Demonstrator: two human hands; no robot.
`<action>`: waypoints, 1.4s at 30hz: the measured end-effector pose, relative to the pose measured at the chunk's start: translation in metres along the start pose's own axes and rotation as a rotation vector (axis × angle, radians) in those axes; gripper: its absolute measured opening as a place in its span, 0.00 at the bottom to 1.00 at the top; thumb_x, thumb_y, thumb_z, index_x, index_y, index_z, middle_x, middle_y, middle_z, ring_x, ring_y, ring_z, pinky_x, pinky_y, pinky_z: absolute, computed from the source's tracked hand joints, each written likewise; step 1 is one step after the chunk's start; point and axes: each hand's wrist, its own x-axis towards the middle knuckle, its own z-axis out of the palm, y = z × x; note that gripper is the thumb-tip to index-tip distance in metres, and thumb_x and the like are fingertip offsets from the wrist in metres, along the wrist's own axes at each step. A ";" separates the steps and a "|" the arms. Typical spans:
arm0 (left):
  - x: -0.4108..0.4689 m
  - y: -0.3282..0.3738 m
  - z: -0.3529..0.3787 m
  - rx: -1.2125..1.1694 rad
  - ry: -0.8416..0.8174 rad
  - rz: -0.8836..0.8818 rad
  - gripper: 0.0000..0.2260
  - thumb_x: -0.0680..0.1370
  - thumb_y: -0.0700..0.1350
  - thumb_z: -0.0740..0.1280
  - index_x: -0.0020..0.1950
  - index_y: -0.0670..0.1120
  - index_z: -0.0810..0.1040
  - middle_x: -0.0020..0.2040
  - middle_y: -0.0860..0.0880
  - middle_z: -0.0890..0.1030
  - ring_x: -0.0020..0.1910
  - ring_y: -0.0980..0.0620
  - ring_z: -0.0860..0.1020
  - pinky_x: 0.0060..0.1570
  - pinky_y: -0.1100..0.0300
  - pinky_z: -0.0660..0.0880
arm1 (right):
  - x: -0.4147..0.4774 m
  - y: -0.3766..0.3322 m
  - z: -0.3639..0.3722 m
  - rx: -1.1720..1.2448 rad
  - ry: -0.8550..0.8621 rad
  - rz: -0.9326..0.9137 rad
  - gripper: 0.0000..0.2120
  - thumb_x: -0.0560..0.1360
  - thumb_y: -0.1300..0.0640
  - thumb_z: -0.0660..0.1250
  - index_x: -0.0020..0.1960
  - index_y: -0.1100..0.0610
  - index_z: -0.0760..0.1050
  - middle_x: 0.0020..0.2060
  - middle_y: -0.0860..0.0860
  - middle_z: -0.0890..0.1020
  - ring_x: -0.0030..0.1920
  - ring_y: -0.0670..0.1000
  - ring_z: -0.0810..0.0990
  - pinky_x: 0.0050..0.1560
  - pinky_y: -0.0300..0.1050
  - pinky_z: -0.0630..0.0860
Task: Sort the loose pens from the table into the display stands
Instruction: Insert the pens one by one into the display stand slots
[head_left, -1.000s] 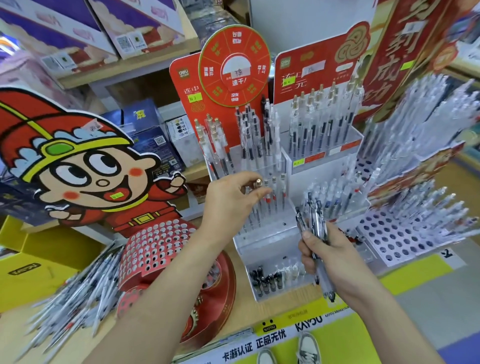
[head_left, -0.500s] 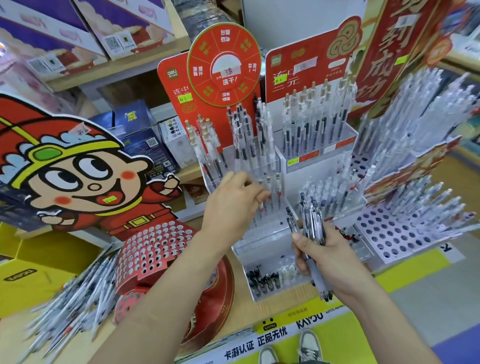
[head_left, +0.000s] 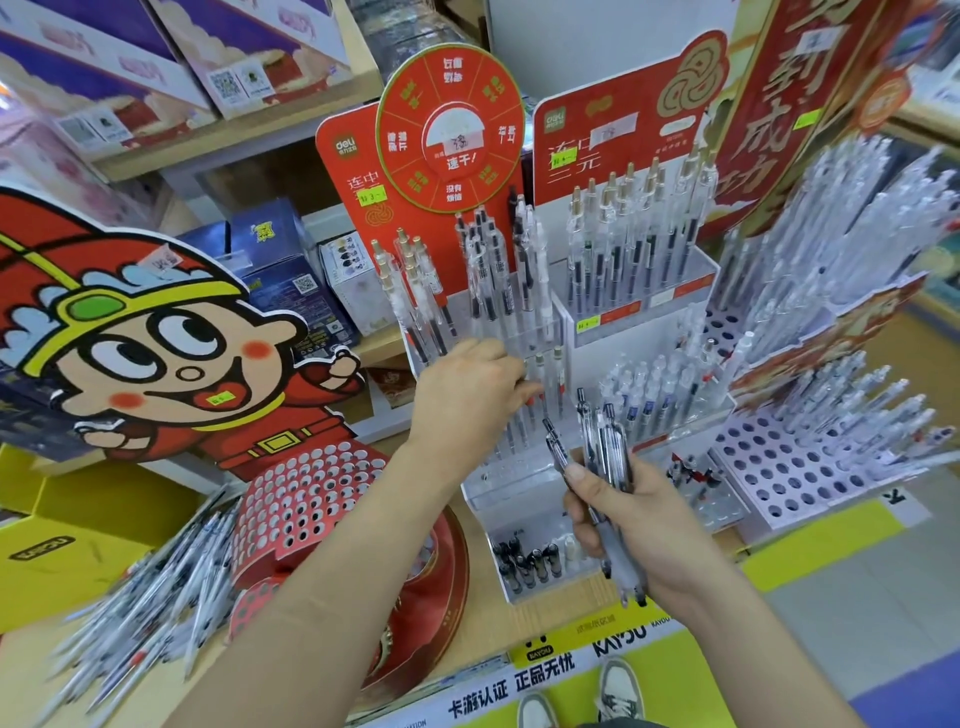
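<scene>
The right hand (head_left: 639, 514) holds a bunch of clear plastic pens (head_left: 602, 457), tips down. The left hand (head_left: 467, 395) reaches into the clear plastic stand (head_left: 519, 483), fingers curled, just left and far of them. I cannot tell if it holds a pen.

Clear pens (head_left: 605, 457) with black ink sit between the right fingers (head_left: 576, 475). Left of the left fingers (head_left: 519, 387), a red stand (head_left: 306, 499) is dotted with white holes. The surface (head_left: 561, 608) is pale wood.

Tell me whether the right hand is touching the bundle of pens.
Touching. The head view shows the right hand wrapped around the bundle of pens, thumb pressed on their barrels.
</scene>
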 end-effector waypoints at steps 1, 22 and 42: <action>-0.001 -0.002 0.001 -0.007 0.007 0.018 0.12 0.72 0.54 0.73 0.35 0.46 0.82 0.32 0.51 0.75 0.34 0.48 0.76 0.25 0.59 0.73 | 0.000 0.000 0.001 0.027 -0.004 0.006 0.15 0.71 0.52 0.68 0.51 0.60 0.73 0.31 0.54 0.76 0.27 0.50 0.71 0.28 0.41 0.69; -0.083 -0.015 -0.085 -1.176 0.239 -0.857 0.06 0.67 0.45 0.73 0.41 0.45 0.82 0.33 0.49 0.81 0.33 0.53 0.77 0.36 0.63 0.77 | -0.003 -0.007 0.032 -0.135 -0.057 0.079 0.09 0.80 0.59 0.63 0.53 0.58 0.81 0.31 0.56 0.76 0.30 0.55 0.73 0.29 0.48 0.72; -0.184 -0.057 -0.068 -0.726 0.166 -0.936 0.09 0.70 0.40 0.76 0.36 0.55 0.83 0.35 0.59 0.82 0.36 0.62 0.79 0.39 0.69 0.74 | 0.006 0.022 0.074 -0.560 -0.023 0.065 0.13 0.79 0.46 0.61 0.47 0.49 0.82 0.23 0.44 0.71 0.28 0.43 0.71 0.43 0.50 0.72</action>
